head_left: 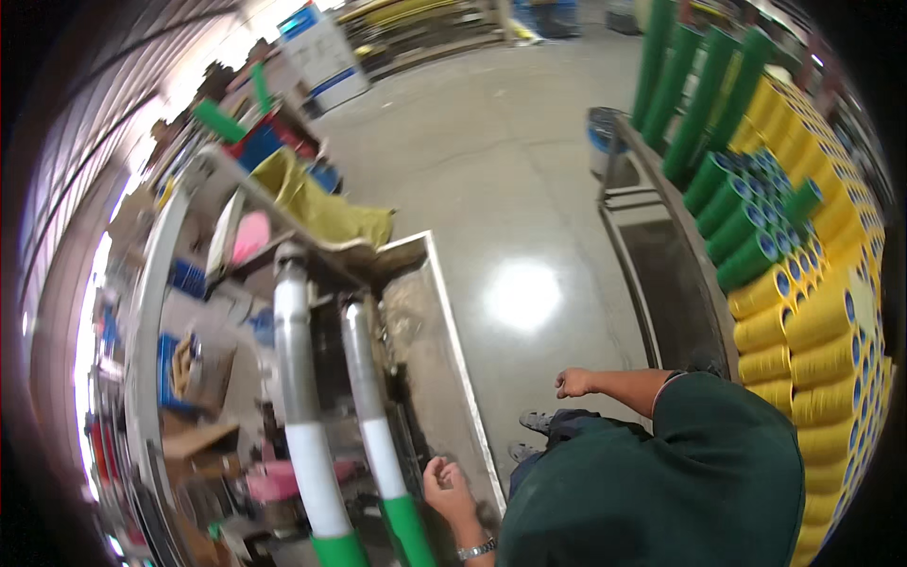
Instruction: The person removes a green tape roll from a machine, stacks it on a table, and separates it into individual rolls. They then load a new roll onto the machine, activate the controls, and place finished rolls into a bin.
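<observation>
Head view, left to right. Shelving (179, 312) along the left wall holds cartons and tools within arm's reach of the machine. Two long rollers (302, 378) lie side by side, their near ends sleeved white and green, beside a metal trough (444, 312) that runs alongside them. The left hand (446, 484), a watch on its wrist, hovers loosely curled, fingers bent and slightly apart, just beside the nearer roller (373, 416), gripping nothing. The right hand (573, 382) hangs in a closed fist over bare floor, empty. Yellow and green thread cones (812, 312) stack on a rack at right, ends outward for easy picking.
</observation>
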Demonstrator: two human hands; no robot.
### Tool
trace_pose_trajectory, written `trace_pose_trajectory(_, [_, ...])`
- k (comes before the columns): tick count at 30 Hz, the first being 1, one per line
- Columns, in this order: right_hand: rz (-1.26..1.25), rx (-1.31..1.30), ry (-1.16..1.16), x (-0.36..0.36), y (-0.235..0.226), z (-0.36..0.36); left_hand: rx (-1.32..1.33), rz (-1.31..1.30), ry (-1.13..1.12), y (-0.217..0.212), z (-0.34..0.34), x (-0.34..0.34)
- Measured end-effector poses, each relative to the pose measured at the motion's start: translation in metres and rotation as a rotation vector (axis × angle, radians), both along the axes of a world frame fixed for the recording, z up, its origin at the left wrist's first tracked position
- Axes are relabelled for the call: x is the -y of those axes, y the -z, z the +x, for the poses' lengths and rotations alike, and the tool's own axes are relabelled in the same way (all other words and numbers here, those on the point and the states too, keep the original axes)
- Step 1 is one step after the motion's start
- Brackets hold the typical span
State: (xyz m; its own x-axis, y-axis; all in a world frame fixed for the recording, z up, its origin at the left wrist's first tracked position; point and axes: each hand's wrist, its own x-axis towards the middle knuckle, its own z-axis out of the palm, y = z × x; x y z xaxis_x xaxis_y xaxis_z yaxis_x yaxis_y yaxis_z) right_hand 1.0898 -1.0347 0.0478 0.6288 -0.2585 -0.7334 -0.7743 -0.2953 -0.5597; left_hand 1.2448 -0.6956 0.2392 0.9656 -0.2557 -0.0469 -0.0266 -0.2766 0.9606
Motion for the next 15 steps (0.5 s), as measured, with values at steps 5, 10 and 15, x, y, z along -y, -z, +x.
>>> trace_pose_trajectory(5, [-0.081, 0.049, 0.192, -0.021, -0.004, -0.066, -0.026, 0.095, 0.354, 0.018, 0.027, 0.056])
trace_pose_trajectory(10, [-0.131, 0.013, 0.327, -0.033, 0.001, -0.137, 0.056, 0.184, 0.567, 0.036, 0.045, 0.12])
trace_pose_trajectory(15, [-0.06, 0.0, 0.508, -0.016, 0.0, -0.161, -0.073, 0.303, 0.72, 0.056, 0.038, 0.173])
